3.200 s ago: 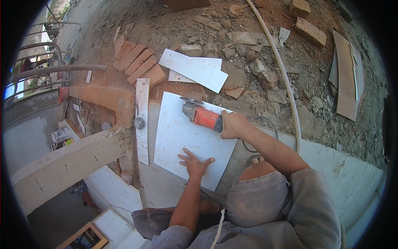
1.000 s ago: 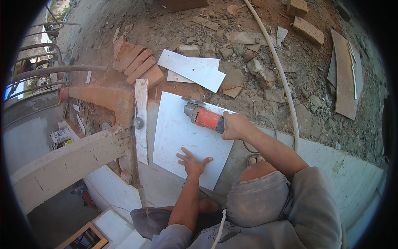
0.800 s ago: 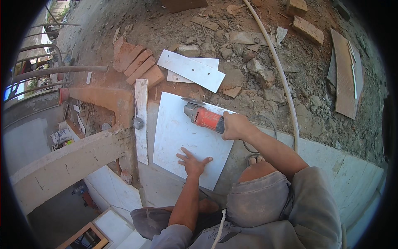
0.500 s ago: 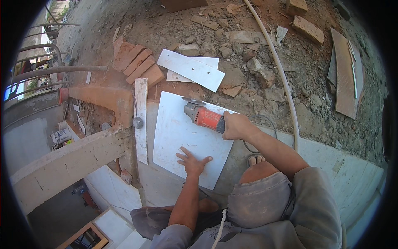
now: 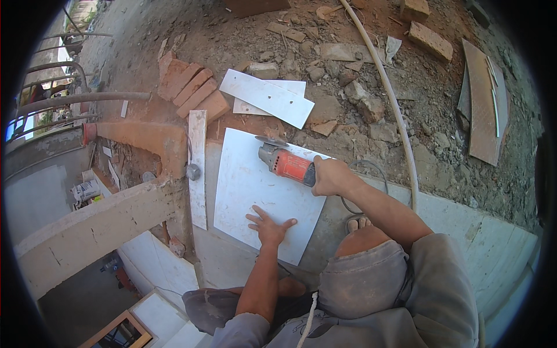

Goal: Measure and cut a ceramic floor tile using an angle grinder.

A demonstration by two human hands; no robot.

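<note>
My right hand (image 5: 327, 175) grips a red and grey angle grinder (image 5: 292, 166) by its rear end. The grinder's disc (image 5: 271, 140) is at the top edge of a large white tile (image 5: 238, 191) lying on the concrete ledge below me. My left hand (image 5: 268, 228) lies on the lower part of the tile with its fingers spread. A dark cord (image 5: 374, 167) runs from behind my right hand toward my legs. Left of the tile lies a long white strip (image 5: 199, 165) with a grey round object (image 5: 194, 171) on it.
Beyond the tile lie cut white strips (image 5: 267, 95), red bricks (image 5: 197, 93), rubble (image 5: 362, 101) and a pale hose (image 5: 394, 104). Boards (image 5: 483, 104) lean at the right. On the left are curved bars (image 5: 87, 98), a concrete beam (image 5: 98, 220) and a drop to a lower level (image 5: 75, 304).
Compared with about three seconds ago, the grinder and my right hand sit very slightly farther right along the tile's top edge. My left hand stays spread on the tile.
</note>
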